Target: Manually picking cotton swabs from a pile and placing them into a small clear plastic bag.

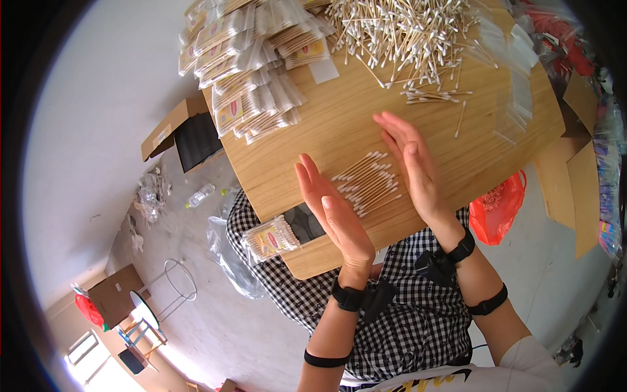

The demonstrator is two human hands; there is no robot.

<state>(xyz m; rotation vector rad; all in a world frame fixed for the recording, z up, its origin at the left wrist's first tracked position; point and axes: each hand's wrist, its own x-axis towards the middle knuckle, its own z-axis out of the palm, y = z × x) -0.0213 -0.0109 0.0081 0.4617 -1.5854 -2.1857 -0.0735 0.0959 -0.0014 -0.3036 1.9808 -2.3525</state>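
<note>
A small row of cotton swabs [367, 183] lies side by side on the wooden table [346, 117], between my two hands. My left hand [334, 212] is held upright at the row's left end, fingers stretched and palm turned inward. At the other end my right hand [415, 166] faces it, fingers also straight. Neither hand holds anything; whether the palms touch the swab tips I cannot tell. Left of my left hand, a filled clear packet of swabs [271, 239] rests at the table's near edge beside a dark grey patch [304, 223].
Stacked swab packets [241, 78] cover the far left of the table. A large heap of loose swabs [405, 39] lies at the far middle, with empty clear bags [516, 98] to its right. A red plastic bag [498, 209] and an open cardboard box [568, 176] stand right of the table.
</note>
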